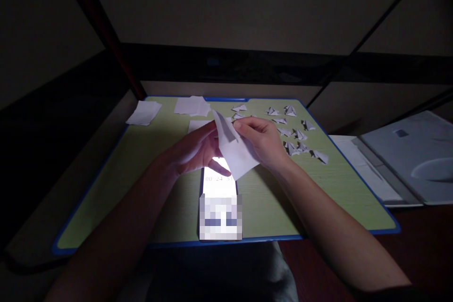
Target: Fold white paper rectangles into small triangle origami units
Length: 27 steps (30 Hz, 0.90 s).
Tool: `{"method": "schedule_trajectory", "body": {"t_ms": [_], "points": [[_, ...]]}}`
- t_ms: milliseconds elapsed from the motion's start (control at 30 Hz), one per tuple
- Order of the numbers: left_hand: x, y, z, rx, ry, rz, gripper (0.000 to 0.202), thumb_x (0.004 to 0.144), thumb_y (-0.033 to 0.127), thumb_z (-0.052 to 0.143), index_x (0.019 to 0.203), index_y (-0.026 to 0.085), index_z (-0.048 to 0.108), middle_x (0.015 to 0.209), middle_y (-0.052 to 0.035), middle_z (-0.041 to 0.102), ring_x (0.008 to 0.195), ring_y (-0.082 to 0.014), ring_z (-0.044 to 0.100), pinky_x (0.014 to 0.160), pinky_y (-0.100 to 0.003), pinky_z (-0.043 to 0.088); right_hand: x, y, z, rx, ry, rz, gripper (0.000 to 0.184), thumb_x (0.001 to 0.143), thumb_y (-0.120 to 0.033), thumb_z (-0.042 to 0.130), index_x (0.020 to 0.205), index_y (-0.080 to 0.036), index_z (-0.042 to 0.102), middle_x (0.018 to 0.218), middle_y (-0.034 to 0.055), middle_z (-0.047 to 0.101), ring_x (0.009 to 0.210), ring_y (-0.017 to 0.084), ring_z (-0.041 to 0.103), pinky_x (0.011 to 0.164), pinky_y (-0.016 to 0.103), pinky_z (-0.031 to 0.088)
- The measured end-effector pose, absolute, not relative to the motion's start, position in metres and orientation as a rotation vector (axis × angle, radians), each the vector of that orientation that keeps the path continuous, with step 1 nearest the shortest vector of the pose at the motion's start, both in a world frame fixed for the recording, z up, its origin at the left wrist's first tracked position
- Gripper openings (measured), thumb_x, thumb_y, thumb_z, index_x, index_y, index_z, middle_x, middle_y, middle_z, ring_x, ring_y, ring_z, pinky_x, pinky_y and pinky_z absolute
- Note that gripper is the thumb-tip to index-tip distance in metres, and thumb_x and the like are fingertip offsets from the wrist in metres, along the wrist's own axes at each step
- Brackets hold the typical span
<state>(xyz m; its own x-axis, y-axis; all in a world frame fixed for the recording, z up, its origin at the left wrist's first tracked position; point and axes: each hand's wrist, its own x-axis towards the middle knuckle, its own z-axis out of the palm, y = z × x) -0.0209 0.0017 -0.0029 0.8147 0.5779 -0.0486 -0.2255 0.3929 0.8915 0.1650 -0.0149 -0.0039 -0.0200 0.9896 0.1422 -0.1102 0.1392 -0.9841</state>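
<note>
Right hand [264, 144] holds paper [243, 158]; tabletop [300, 212] spreads from phone [217, 188] to blue edge [396, 229]

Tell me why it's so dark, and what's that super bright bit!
In the head view, little light seems to reach the background, so it fades towards black; the phone screen glares almost white, seemingly lighting the left hand and held paper; blocky squares hide the phone's lower part.

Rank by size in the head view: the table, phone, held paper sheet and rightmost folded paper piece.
Largest to smallest, as they look:
1. Table
2. Phone, partly covered
3. Held paper sheet
4. Rightmost folded paper piece
</note>
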Motion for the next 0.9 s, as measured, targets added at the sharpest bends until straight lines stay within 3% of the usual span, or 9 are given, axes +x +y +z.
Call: {"method": "schedule_trajectory", "body": {"t_ms": [300,500,667,800,900], "points": [[-0.0177,-0.0001,0.0004,1.039,0.563,0.571,0.055,0.079,0.057,0.071,0.117,0.018,0.062,0.108,-0.0154,0.070,0.102,-0.0333,0.066,0.081,-0.049,0.056,0.1666,-0.0143,-0.0036,-1.003,-1.247,1.127,0.026,0.068,-0.048,0.082,0.073,-0.023,0.077,0.071,0.0007,0.071,0.058,0.012,0.056,0.053,0.027,0.042],[-0.0181,-0.0002,0.0010,1.074,0.613,0.594,0.051,0.077,0.052,0.075,0.112,0.017,0.065,0.103,-0.0140,0.071,0.097,-0.0309,0.067,0.081,-0.047,0.056,0.1664,-0.0147,-0.0033,-0.991,-1.247,1.144,0.027,0.069,-0.048,0.082,0.073,-0.023,0.076,0.070,0.0002,0.070,0.056,0.012,0.054,0.052,0.026,0.041],[-0.0197,-0.0004,0.0027,1.113,0.639,0.594,0.041,0.082,0.046,0.069,0.111,0.017,0.066,0.091,-0.0106,0.070,0.087,-0.0281,0.068,0.069,-0.039,0.057,0.1657,-0.0174,0.0009,-1.022,-1.218,1.194,0.034,0.065,-0.053,0.083,0.072,-0.021,0.074,0.063,-0.0001,0.067,0.051,0.012,0.053,0.048,0.026,0.039],[-0.0191,-0.0015,0.0049,1.177,0.718,0.602,0.036,0.084,0.043,0.063,0.110,0.019,0.066,0.081,-0.0066,0.068,0.068,-0.0184,0.063,0.056,-0.027,0.052,0.1652,-0.0188,0.0027,-1.038,-1.213,1.244,0.038,0.064,-0.056,0.082,0.070,-0.020,0.072,0.059,-0.0009,0.065,0.046,0.011,0.051,0.043,0.025,0.036],[-0.0183,-0.0027,0.0057,1.207,0.721,0.609,0.031,0.084,0.040,0.061,0.106,0.018,0.067,0.084,-0.0070,0.068,0.062,-0.0147,0.058,0.052,-0.025,0.050,0.1653,-0.0182,0.0017,-1.027,-1.224,1.231,0.038,0.064,-0.057,0.082,0.071,-0.021,0.071,0.059,-0.0010,0.065,0.046,0.011,0.051,0.043,0.025,0.035]]}}
